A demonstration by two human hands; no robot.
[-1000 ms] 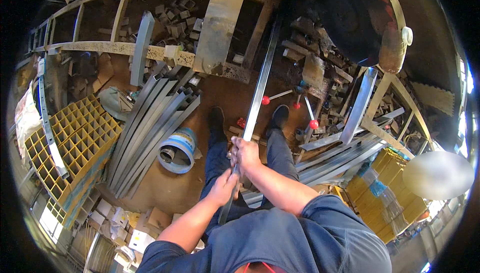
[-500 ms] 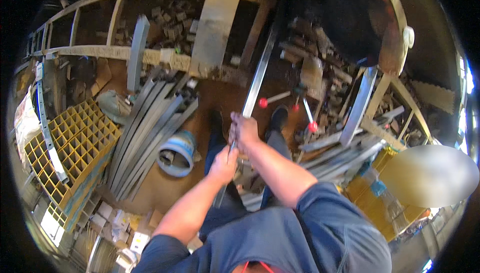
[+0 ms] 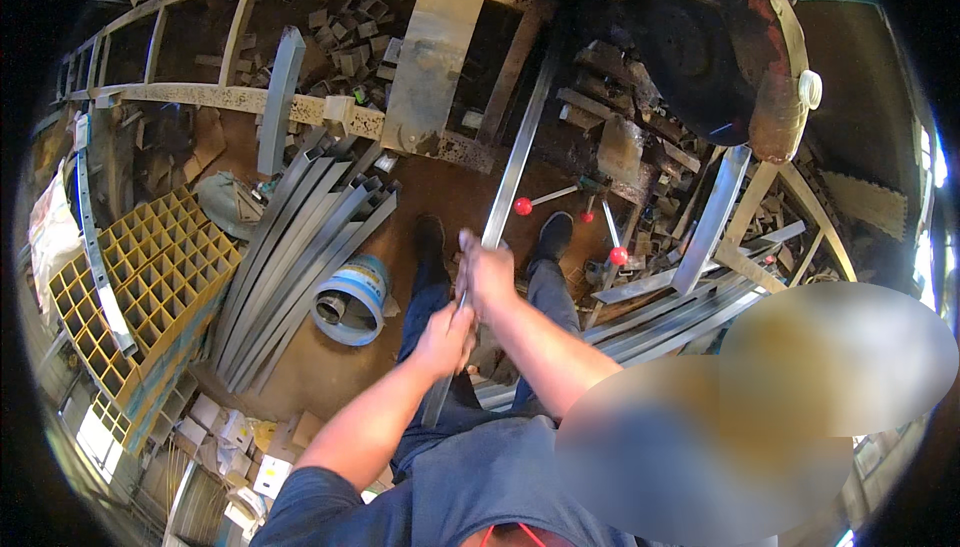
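Observation:
A long, straight metal tube point(image 3: 519, 159) runs from near my body up toward the dark machine. Closed round it is my right hand point(image 3: 487, 272), between my knees and a little ahead of them. Closer to my body, my left hand point(image 3: 444, 340) also grips the tube, fingers wrapped about it. The tube's near end shows below my left hand, while its far end fades into shadow. Several levers with red ball knobs point(image 3: 523, 207) stand just right of the tube.
Left of my legs lie a bundle of grey metal tubes point(image 3: 290, 257) and a blue-and-white bucket point(image 3: 352, 299). A yellow grid rack point(image 3: 150, 287) stands farther left. Across the back runs a pale metal frame point(image 3: 260, 99); off-cuts point(image 3: 360, 47) lie behind it. More tubes point(image 3: 690, 317) are at right.
Both hands keep their grip on the tube, with only a slight shift. The surroundings have moved very little in the picture.

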